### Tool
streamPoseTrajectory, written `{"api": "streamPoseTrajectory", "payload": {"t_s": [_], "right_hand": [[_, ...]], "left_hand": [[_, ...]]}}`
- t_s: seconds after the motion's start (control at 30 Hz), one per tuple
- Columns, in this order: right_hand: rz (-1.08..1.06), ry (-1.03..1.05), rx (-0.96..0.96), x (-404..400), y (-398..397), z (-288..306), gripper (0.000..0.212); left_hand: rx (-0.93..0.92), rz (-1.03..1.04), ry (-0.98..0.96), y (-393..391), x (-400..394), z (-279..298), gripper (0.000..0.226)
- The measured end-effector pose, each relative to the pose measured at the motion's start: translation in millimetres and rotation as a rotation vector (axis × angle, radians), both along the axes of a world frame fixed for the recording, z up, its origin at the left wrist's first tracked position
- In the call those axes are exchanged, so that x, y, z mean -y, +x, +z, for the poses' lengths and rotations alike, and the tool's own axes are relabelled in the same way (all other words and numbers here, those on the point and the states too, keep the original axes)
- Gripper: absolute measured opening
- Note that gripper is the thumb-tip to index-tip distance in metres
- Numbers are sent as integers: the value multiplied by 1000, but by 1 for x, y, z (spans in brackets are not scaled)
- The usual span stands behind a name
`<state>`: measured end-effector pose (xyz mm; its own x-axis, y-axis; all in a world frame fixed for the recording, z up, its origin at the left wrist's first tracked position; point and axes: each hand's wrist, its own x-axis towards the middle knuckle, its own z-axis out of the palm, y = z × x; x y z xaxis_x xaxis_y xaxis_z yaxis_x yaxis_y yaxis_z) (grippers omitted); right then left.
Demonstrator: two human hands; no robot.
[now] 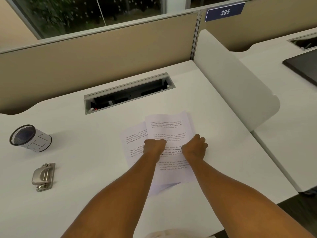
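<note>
The fingers of the left hand [155, 145] are curled tight at the left edge of a stack of printed sheets [169, 129], with the knuckles turned away from the camera. The right hand [195, 147] is curled the same way at the stack's right edge. Both hands grip the stack between them, though the fingertips are tucked under and hidden. The stack runs from just beyond the knuckles back under the wrists towards the person. Its far end bows slightly and its near corner fans into several page edges; how many cannot be told. One loose sheet [133, 143] lies flat partly beneath the stack, sticking out to the left past the left hand.

All of this sits on a white desk [77, 194]. Two containers show. A mesh cup [30, 138] wrapped in white paper stands well to the left of the hands, and only dark mesh shows inside. A cable well [128, 94], sunk into the desk beyond the papers, has its lid raised and holds dark fittings with a small red spot.

One metal hole punch [43, 176] lies near the cup, on its near side. A beige partition [103, 54] backs the desk, a white side panel [236, 79] closes its right side, and one blue number plate [224, 12] reads 385.
</note>
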<state>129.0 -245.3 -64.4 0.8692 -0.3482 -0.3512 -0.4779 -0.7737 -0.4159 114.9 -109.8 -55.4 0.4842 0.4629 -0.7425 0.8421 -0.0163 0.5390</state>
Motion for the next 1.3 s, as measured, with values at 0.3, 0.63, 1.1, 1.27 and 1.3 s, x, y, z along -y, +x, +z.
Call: {"api": "streamPoseTrajectory", "payload": {"t_s": [0.3, 0.63, 1.1, 1.27, 1.3], "right_hand": [[3, 87, -47, 2, 6, -3, 58], [-104, 368, 1, 2, 19, -4, 66], [-16, 782, 23, 4, 24, 2, 9], [69, 703, 49, -5, 15, 2, 10], [83, 683, 42, -6, 14, 0, 9]], "left_hand": [[287, -48, -194, -6, -15, 11, 27], [417, -150, -325, -7, -46, 31, 32], [401, 81, -434, -27, -87, 27, 35], [315, 184, -273, -40, -90, 17, 30], [284, 202, -234, -43, -91, 14, 31]]}}
